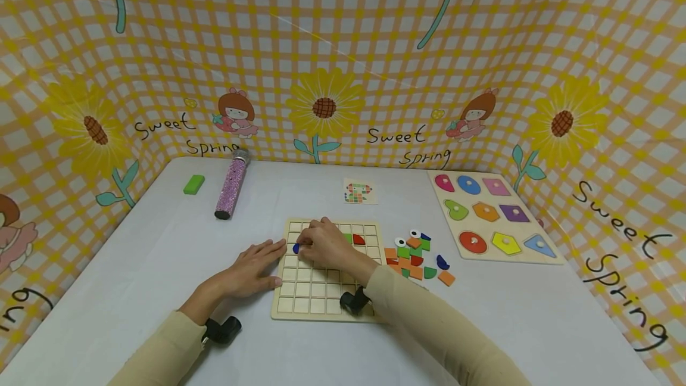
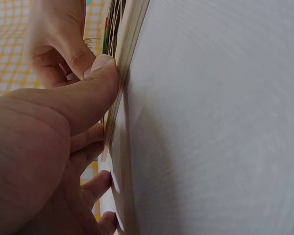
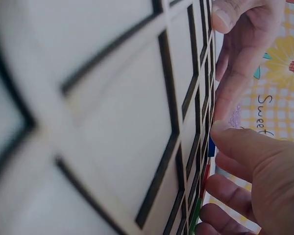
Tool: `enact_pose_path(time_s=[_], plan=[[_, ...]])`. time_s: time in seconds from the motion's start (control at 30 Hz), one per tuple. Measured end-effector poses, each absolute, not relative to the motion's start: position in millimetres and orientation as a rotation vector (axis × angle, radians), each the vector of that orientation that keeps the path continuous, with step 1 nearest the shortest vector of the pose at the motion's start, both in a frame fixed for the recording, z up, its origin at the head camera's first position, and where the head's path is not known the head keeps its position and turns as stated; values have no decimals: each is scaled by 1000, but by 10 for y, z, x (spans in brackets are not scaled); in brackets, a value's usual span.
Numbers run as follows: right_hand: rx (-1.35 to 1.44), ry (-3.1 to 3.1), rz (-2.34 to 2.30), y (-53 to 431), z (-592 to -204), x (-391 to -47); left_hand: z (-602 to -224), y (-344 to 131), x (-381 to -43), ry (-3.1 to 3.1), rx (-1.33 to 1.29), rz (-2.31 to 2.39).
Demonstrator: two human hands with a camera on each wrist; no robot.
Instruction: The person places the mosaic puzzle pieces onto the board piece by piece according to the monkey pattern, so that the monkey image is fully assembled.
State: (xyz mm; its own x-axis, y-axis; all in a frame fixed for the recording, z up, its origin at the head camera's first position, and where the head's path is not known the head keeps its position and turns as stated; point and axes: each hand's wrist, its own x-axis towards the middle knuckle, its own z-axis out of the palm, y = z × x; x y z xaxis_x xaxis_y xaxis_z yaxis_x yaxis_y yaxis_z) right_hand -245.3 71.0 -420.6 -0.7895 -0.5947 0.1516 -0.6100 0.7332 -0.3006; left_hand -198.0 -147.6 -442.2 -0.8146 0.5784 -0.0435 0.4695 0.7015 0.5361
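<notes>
A wooden grid board [image 1: 316, 304] lies in front of me. Over its upper left part, my right hand [image 1: 324, 243] pinches a small blue piece [image 1: 296, 248] at a cell of the left column. The thumb of that hand covers part of the blue piece [image 3: 212, 148] in the right wrist view. A green piece [image 1: 348, 237] and a red rounded piece [image 1: 359, 239] lie in the board's upper row of cells, partly behind the right hand. My left hand [image 1: 249, 270] rests at the board's left edge, fingers extended, its thumb touching the rim in the left wrist view.
Right of the board lies a loose pile with orange squares [image 1: 446, 279], green, red and blue pieces and round eye pieces. Behind stands a pattern card [image 1: 360, 190]. A knobbed shape puzzle [image 1: 506, 219], a glittery microphone [image 1: 230, 188] and a green block [image 1: 194, 184] lie farther off.
</notes>
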Motion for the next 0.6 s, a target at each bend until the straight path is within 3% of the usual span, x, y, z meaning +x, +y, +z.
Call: enact_pose_path(time_s=[0.6], plan=[[1041,-2878,567,747,-4197,-2422,-4424,-1470,-1986,2697,812,769]])
